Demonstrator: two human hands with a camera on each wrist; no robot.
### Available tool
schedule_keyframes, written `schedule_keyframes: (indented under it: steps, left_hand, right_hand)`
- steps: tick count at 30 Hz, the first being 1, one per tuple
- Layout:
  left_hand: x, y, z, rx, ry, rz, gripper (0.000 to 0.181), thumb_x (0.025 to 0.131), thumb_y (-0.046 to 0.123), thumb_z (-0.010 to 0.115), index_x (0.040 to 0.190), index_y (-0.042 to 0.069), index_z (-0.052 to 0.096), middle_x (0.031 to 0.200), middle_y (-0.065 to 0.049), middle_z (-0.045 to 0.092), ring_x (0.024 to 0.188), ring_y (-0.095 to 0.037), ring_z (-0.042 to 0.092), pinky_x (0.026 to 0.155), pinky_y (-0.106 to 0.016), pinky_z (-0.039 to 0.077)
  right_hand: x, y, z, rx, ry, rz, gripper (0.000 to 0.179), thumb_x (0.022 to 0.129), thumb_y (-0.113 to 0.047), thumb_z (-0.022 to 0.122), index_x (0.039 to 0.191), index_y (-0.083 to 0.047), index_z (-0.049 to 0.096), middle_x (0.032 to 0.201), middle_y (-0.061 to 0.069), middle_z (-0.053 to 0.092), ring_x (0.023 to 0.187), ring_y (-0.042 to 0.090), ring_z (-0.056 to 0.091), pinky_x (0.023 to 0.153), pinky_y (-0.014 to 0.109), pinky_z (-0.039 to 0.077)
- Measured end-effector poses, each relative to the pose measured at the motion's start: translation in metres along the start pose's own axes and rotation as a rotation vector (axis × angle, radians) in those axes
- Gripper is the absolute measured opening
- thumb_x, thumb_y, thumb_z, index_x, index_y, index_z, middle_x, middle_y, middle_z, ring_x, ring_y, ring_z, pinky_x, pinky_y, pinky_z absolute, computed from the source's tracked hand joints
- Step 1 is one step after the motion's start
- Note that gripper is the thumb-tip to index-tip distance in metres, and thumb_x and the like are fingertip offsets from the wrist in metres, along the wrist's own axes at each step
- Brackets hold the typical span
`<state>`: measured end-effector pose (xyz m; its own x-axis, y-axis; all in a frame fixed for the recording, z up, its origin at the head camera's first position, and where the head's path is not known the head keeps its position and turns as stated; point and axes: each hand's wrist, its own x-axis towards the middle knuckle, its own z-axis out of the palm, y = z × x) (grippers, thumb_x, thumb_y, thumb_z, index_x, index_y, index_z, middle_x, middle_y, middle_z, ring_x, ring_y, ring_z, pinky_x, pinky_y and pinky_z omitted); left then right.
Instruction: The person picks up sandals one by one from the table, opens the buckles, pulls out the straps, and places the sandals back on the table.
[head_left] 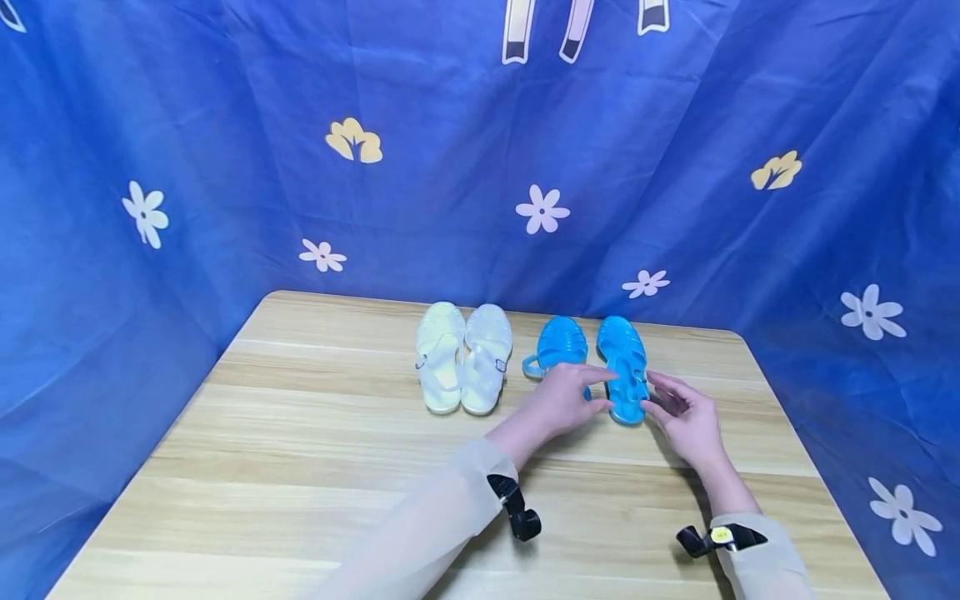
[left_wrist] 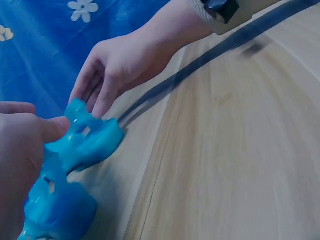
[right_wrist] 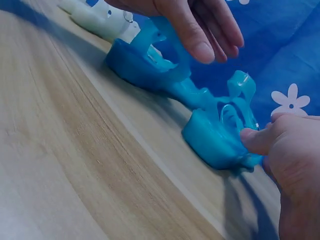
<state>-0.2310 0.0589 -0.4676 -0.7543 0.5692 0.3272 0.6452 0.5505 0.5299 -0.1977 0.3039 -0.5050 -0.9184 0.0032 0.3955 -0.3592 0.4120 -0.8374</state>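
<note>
Two blue sandals lie toes away from me at the table's far right. My right hand point(head_left: 690, 421) is at the right side of the outer blue sandal point(head_left: 622, 367), thumb and fingers around its heel strap. In the right wrist view the right thumb point(right_wrist: 257, 140) meets that strap, and its other fingers are mostly hidden. My left hand point(head_left: 562, 400) reaches across the inner blue sandal point(head_left: 562, 342) and covers its heel. Its fingers and thumb are spread apart, tips near the outer sandal, holding nothing.
A pair of white sandals point(head_left: 487, 342) stands side by side to the left of the blue ones. The wooden table point(head_left: 300, 467) ends at a blue patterned cloth point(head_left: 450, 167) behind and on both sides. Both sleeves carry black wrist mounts.
</note>
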Motion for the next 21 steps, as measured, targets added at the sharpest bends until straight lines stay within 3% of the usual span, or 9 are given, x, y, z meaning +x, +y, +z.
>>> schedule_keyframes:
  steps: [5, 10, 15, 21]
  left_hand:
    - [0.011, 0.008, 0.011, 0.066, -0.047, 0.009, 0.045, 0.098, 0.033, 0.080, 0.140, 0.021, 0.071, 0.138, 0.010, 0.068, 0.129, -0.010, 0.062, 0.110, -0.028, 0.047]
    - [0.014, 0.011, 0.016, 0.106, -0.047, 0.039, 0.033, 0.102, 0.034, 0.074, 0.133, 0.023, 0.076, 0.135, 0.009, 0.071, 0.128, -0.008, 0.062, 0.111, -0.026, 0.045]
    - [0.014, 0.013, 0.018, 0.114, -0.090, 0.063, 0.029, 0.104, 0.033, 0.071, 0.129, 0.021, 0.078, 0.133, 0.007, 0.072, 0.127, -0.009, 0.063, 0.110, -0.024, 0.045]
    - [0.011, 0.014, 0.018, 0.126, -0.134, 0.039, 0.033, 0.103, 0.031, 0.073, 0.134, 0.022, 0.074, 0.138, 0.007, 0.069, 0.132, -0.010, 0.060, 0.113, -0.025, 0.043]
  right_hand:
    - [0.002, 0.002, 0.003, 0.029, -0.023, 0.013, 0.042, 0.089, 0.022, 0.072, 0.130, 0.019, 0.063, 0.132, 0.036, 0.063, 0.120, 0.056, 0.060, 0.100, 0.044, 0.052]
    - [0.004, 0.013, 0.006, 0.052, -0.021, 0.022, 0.038, 0.092, 0.021, 0.068, 0.130, 0.017, 0.064, 0.132, 0.035, 0.064, 0.119, 0.053, 0.062, 0.098, 0.035, 0.054]
    - [0.003, 0.017, 0.005, 0.047, 0.000, 0.032, 0.034, 0.094, 0.018, 0.069, 0.127, 0.014, 0.068, 0.130, 0.032, 0.066, 0.119, 0.040, 0.067, 0.097, 0.022, 0.053]
    - [-0.003, 0.018, 0.003, 0.062, -0.027, 0.029, 0.032, 0.094, 0.017, 0.070, 0.125, 0.013, 0.069, 0.127, 0.031, 0.068, 0.117, 0.018, 0.069, 0.097, 0.022, 0.053]
